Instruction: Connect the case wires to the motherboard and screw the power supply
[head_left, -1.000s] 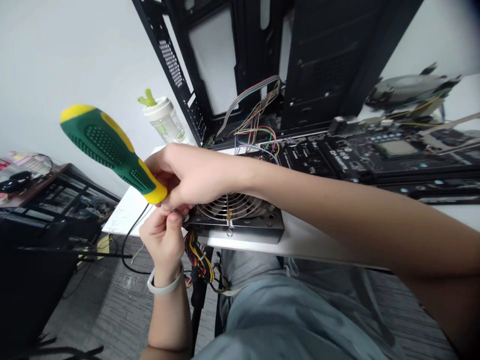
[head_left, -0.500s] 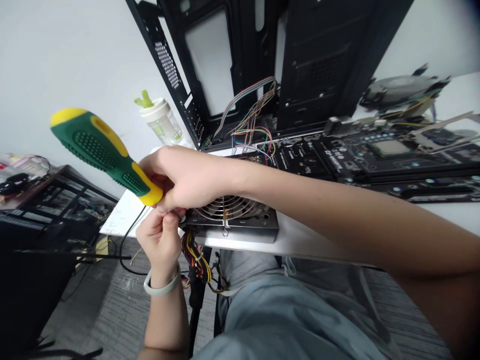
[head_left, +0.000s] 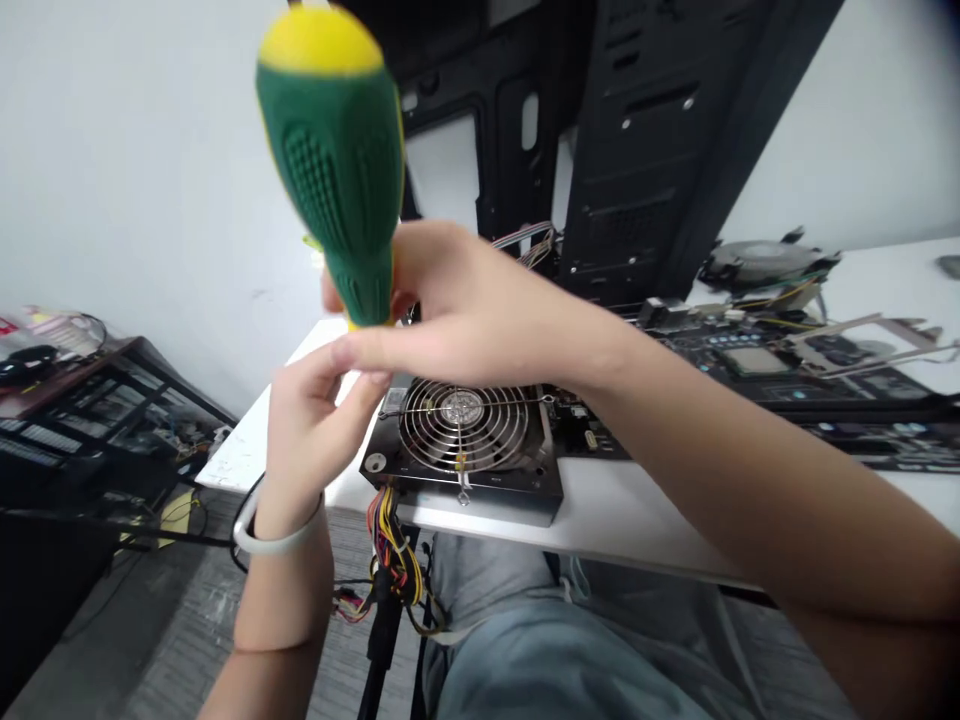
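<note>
Your right grip point(head_left: 465, 320) pinches the screwdriver point(head_left: 334, 150) by the handle's low end — top-heavy, may tip onto the power supply point(head_left: 465, 440) just below. Left grip point(head_left: 307, 420) pressed together under it, contents hidden — small parts could drop off the bench point(head_left: 615, 515).

The screwdriver point(head_left: 330, 150) is blurred, its shaft hidden behind the right hand point(head_left: 465, 315).

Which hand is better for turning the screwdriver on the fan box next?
Probably the right hand: it holds the screwdriver by its green handle, upright near the fan box. The left hand only touches by the hidden tip, so it could steady.
</note>
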